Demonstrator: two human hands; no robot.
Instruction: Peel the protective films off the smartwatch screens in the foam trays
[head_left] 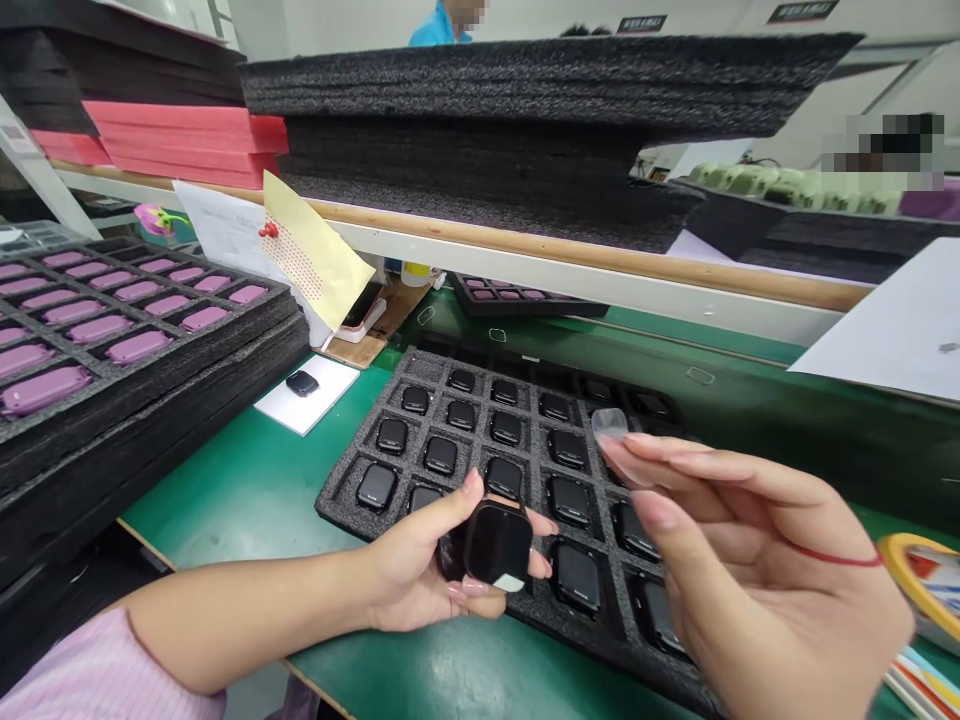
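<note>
Clear plastic film (609,425) sits at the parted fingertips of the right hand (750,570), seemingly held; just left of them, the closed fingers of the left hand (416,565) grip a black square watch (498,546), long axis upright.

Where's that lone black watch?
In the head view, the watch lies on a white card on the green mat, left of the black foam tray.
</note>
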